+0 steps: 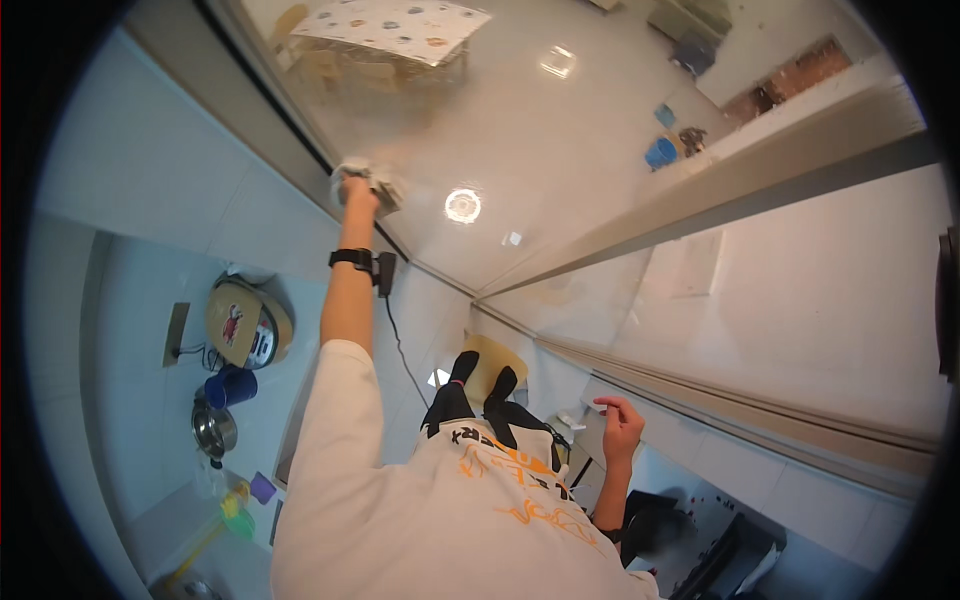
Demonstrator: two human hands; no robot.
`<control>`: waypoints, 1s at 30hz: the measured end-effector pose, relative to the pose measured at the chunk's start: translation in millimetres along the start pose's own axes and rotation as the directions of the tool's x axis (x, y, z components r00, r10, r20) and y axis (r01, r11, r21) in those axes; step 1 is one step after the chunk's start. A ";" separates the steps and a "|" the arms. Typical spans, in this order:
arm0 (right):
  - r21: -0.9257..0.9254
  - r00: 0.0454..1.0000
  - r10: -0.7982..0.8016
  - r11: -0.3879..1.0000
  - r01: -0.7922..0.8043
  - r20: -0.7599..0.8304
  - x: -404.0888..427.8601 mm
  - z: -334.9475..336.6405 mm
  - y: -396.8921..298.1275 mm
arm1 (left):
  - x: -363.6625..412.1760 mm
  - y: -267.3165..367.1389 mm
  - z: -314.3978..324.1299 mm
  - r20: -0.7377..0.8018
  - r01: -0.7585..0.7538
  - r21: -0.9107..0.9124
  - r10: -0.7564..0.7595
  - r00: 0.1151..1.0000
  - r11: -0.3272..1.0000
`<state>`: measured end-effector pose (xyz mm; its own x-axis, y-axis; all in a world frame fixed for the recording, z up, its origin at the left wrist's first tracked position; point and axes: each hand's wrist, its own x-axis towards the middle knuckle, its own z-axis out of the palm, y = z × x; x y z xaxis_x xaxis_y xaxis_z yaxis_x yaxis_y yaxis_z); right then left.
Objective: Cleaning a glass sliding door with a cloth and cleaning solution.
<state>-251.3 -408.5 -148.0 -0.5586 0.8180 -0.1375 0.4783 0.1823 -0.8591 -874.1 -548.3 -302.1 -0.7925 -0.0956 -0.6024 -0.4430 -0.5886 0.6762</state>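
Observation:
My left hand (360,193), at the end of an outstretched arm, grips a crumpled pale cloth (386,196). The cloth lies against a glass pane (480,142), close to its dark-edged metal frame (300,135). A black strap with a small device (384,274) sits on my left wrist, and a cable hangs from it. My right hand (622,431) is held in the air at my side, fingers loosely bent, with nothing in it. It is nearest to the sliding door track (675,397). Both my feet stand on a yellow seat or stool (495,360).
On the left counter are a rice cooker (244,322), a blue cup (231,387), a steel pot (215,429) and a purple cup (262,487). A metal crossbar (675,202) runs to the right. Beyond the glass stand a patterned table (397,30) and a blue bucket (661,153).

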 end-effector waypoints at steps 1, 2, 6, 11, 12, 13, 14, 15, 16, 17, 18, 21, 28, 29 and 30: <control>-0.012 1.000 0.008 1.000 -0.008 0.016 -4.6 -1.7 2.7 | 24.2 4.0 -15.9 -0.013 0.010 -0.053 -0.011 1.000 0.999; -0.003 1.000 0.009 1.000 -0.009 0.020 -8.6 -1.9 5.9 | 50.4 13.1 -36.2 0.019 -0.019 -0.054 0.020 1.000 0.998; -0.074 0.995 0.102 0.992 -0.103 -0.024 -25.7 -13.6 14.4 | 22.4 -47.3 -24.3 -0.082 0.135 0.102 -0.127 0.989 0.986; -0.073 0.992 0.124 0.990 -0.122 0.017 -29.9 -12.2 15.6 | 9.9 -105.6 -65.1 -0.099 0.211 0.200 -0.195 0.976 0.957; -0.103 0.989 0.145 0.984 -0.147 -0.031 -31.7 -17.7 24.1 | -59.7 -138.4 -27.4 0.040 0.314 0.312 -0.343 0.938 0.896; -0.099 0.991 0.134 0.986 -0.134 -0.003 -31.7 -12.5 23.7 | -65.8 -153.3 -38.3 0.169 0.264 0.317 -0.329 0.929 0.911; -0.083 0.991 0.131 0.988 -0.129 0.015 -31.3 -5.8 21.3 | -74.6 -166.7 -54.8 0.222 0.363 0.302 -0.435 0.873 0.881; -0.111 0.993 0.114 0.988 -0.110 0.032 -27.3 -4.6 23.3 | -127.1 -178.3 -37.9 0.253 0.412 0.335 -0.502 0.827 0.848; -0.123 0.994 0.079 0.990 -0.069 0.081 -22.3 -0.3 20.0 | -147.4 -185.5 -35.0 0.228 0.461 0.340 -0.547 0.805 0.820; -0.115 0.993 0.081 0.991 -0.071 0.082 -19.7 2.5 20.3 | -163.6 -193.9 -36.0 0.198 0.515 0.347 -0.598 0.776 0.784; -0.083 0.995 0.055 0.995 -0.049 0.077 -18.4 3.2 22.1 | -182.0 -201.6 -32.8 0.200 0.515 0.362 -0.604 0.771 0.777; -0.022 0.998 0.010 1.000 -0.009 0.066 -7.4 5.8 22.3 | -211.8 -186.3 -22.4 0.205 0.490 0.437 -0.614 0.762 0.754; -0.007 0.994 -0.003 1.000 0.004 0.109 0.1 8.5 41.0 | -251.5 -101.3 -25.6 0.608 0.002 0.700 -0.597 0.523 0.714; 0.005 0.996 -0.004 1.000 0.003 0.092 2.6 11.4 44.5 | -255.3 -89.7 -25.4 0.612 -0.013 0.706 -0.601 0.513 0.708; 0.028 0.996 0.002 1.000 -0.004 0.087 4.0 12.3 50.0 | -282.0 -68.3 -11.8 0.660 -0.062 0.683 -0.579 0.479 0.728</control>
<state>-238.0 -402.9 -197.6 -0.6147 0.7676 -0.1817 0.4615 0.1632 -0.8720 -615.4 -490.6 -183.4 -0.3996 0.8249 -0.3998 -0.5597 0.1258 0.8191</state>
